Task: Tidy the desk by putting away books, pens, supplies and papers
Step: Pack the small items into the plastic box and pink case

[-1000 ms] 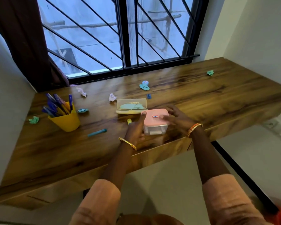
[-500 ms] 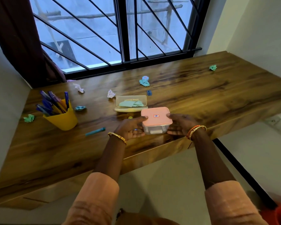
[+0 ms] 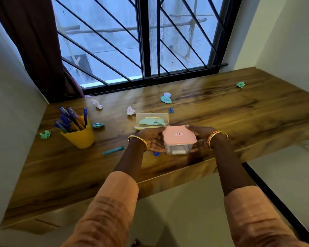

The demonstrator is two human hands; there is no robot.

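Note:
A small clear box with a pink lid (image 3: 179,139) sits near the front edge of the wooden desk (image 3: 239,111). My left hand (image 3: 152,139) grips its left side and my right hand (image 3: 201,133) its right side. Just behind it lies a clear flat case (image 3: 152,119) with green paper scraps inside. A yellow cup (image 3: 79,135) full of blue pens stands at the left. A teal pen (image 3: 113,150) lies loose in front of the cup. A small blue thing (image 3: 156,154) peeks out under my left hand.
Crumpled green papers (image 3: 45,134) (image 3: 98,124) (image 3: 166,99) (image 3: 240,84) and white ones (image 3: 98,104) (image 3: 130,111) are scattered over the desk. A small blue sharpener-like piece (image 3: 171,110) lies behind the case. A barred window and dark curtain (image 3: 34,50) back the desk.
Both hands have settled on the sides of the pink-lidded box, which sits slightly nearer the front edge. The view has tilted up toward the window.

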